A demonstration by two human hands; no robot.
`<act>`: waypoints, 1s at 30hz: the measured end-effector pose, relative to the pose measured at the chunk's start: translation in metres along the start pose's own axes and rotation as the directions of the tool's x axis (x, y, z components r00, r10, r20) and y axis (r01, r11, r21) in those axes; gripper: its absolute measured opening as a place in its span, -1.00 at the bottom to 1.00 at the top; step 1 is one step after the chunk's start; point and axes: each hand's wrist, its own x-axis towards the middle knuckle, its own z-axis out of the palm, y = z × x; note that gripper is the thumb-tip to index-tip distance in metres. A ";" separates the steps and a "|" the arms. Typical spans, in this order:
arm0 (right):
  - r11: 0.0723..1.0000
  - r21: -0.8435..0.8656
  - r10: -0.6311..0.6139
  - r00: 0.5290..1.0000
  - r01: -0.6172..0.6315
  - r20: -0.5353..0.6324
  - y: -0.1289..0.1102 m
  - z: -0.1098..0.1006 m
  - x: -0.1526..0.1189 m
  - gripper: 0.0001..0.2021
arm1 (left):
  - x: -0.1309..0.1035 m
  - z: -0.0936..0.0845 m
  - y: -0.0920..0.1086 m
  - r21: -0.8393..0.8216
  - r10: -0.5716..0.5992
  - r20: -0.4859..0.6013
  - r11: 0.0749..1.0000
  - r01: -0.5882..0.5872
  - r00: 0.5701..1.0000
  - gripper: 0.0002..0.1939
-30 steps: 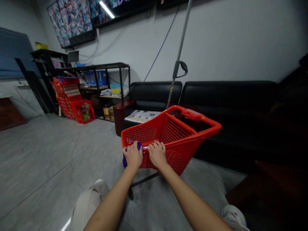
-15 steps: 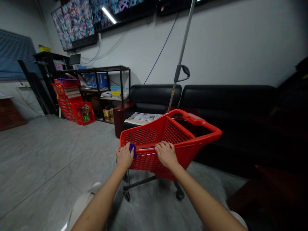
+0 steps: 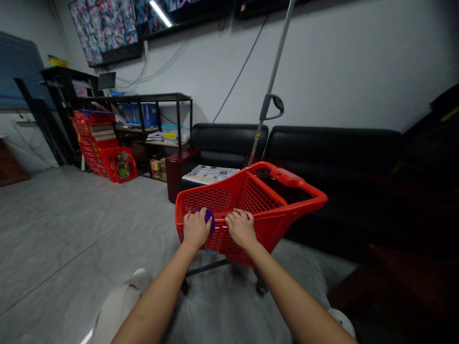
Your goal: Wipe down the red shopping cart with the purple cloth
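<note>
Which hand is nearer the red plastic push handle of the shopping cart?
Right. The right hand rests on the near red plastic side rim, closer to the handle. The left hand, gripping a purple cloth, is farther along that rim, away from the handle.

Cart (image 3: 267, 229) is bright red, w/ rows of small holes patterning its sides; undercarriage (image 3: 206, 268) dk grey. Cloth (image 3: 210, 220) is deep purple. Trousers (image 3: 116, 308) are off-wht. Floor (image 3: 89, 229) is mid-grey w/ faint marbling. Sofa (image 3: 333, 153) is blk, armrest (image 3: 181, 165) reddish-brn. Newspaper (image 3: 210, 173) is off-wht w/ small dk print. Pole (image 3: 274, 71) is lt grey, grip (image 3: 266, 106) dk grey. Wall (image 3: 340, 67) is pale grey, cord (image 3: 239, 74) blue. Shelf frame (image 3: 178, 124) is blk; binders (image 3: 149, 114) blue; box (image 3: 170, 134) has lt blue lid, yel label. Crates (image 3: 95, 148) are red, front one w/ brn + green design. Blinds (image 3: 17, 71) are blue, striped horiz. Screen (image 3: 103, 28) is multicol. speckle.
</note>
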 end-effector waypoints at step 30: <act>1.000 0.010 -0.006 1.000 0.006 -0.027 -0.028 0.008 -0.003 -0.66 | 0.006 -0.007 0.004 -0.001 -0.104 0.030 0.995 0.104 0.994 -0.61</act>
